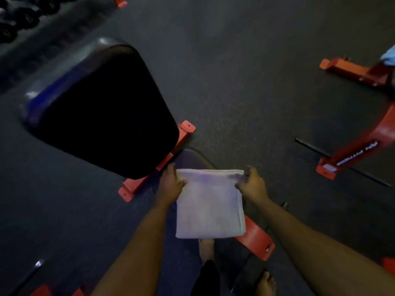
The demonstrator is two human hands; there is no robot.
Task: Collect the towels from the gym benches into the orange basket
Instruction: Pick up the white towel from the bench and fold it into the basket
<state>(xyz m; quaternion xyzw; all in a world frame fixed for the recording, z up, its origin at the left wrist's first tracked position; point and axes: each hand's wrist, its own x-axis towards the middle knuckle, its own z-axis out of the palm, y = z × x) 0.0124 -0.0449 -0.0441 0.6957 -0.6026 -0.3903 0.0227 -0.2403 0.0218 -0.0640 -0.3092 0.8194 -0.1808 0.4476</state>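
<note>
A folded white towel (210, 205) is held up in the air in front of the person, above the dark rubber floor (245, 71) and just beside the red metal frame (156, 167) of a gym bench. The towel is seen as a flat, nearly square pad of several layers, pale with a faint lilac cast in the dim light, its stacked folded edges showing along the top. Its slightly longer axis runs from the top edge, away from the person, down toward the bare feet; the top edge lies level between the two hands. The upper left corner is pinched by the left hand (171, 185), whose fingers are clamped on the cloth, and the upper right corner is gripped in the same way by the right hand (252, 184). The lower edge hangs free. The bench's black padded table (102, 110) is seen to the upper left, tilted, apart from the towel. A light blue cloth (388, 55) is visible on another red-framed bench at the far right edge.
</note>
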